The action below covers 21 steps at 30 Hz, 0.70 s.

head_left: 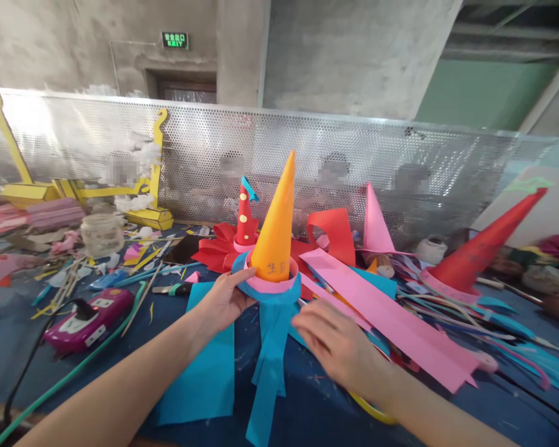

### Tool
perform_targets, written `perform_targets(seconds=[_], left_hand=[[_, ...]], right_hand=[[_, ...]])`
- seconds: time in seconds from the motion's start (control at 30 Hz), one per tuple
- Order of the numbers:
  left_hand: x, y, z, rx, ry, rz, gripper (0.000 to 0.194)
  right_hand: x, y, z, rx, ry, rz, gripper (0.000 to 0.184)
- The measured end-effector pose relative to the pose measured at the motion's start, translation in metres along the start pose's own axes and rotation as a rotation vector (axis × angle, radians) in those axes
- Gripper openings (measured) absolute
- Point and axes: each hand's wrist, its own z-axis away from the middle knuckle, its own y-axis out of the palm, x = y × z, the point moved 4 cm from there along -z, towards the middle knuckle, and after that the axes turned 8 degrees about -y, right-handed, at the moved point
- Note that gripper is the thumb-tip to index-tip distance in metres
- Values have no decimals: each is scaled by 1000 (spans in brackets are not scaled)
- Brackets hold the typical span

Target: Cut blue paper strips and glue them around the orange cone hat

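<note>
An orange cone-shaped paper hat (276,230) with handwriting near its base stands upright in the middle of the head view. Pink and blue bands ring its bottom, and long blue strips (269,360) hang down from the front. My left hand (227,297) grips the hat's left edge, thumb on the band and fingers below. Close to the right side of the blue band (264,290) is my right hand (333,335), apart from it, with fingers curled together. What those fingers hold, if anything, is hidden. A flat blue sheet (198,372) lies beneath my left forearm.
Pink strips (391,316) lie on the right beside a red cone hat (489,248). Behind stand a spotted red cone (245,217) and a pink cone (376,223). On the left are a purple power strip (90,320), a jar (102,236) and a cutter (173,289).
</note>
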Motion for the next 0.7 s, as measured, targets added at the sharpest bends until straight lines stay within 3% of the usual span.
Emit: perform_targets(seconds=[0.07, 0.13, 0.33, 0.7], left_hand=[[-4, 0, 1, -33, 22, 45, 16], [-6, 1, 2, -39, 32, 74, 16], [-4, 1, 2, -8, 45, 98, 20], [-7, -1, 3, -47, 13, 117, 19]], right_hand=[[17, 8, 2, 202, -88, -34, 24], [30, 16, 3, 315, -194, 16, 32], [38, 35, 2, 287, -418, 194, 26], [34, 27, 14, 394, -454, 146, 23]])
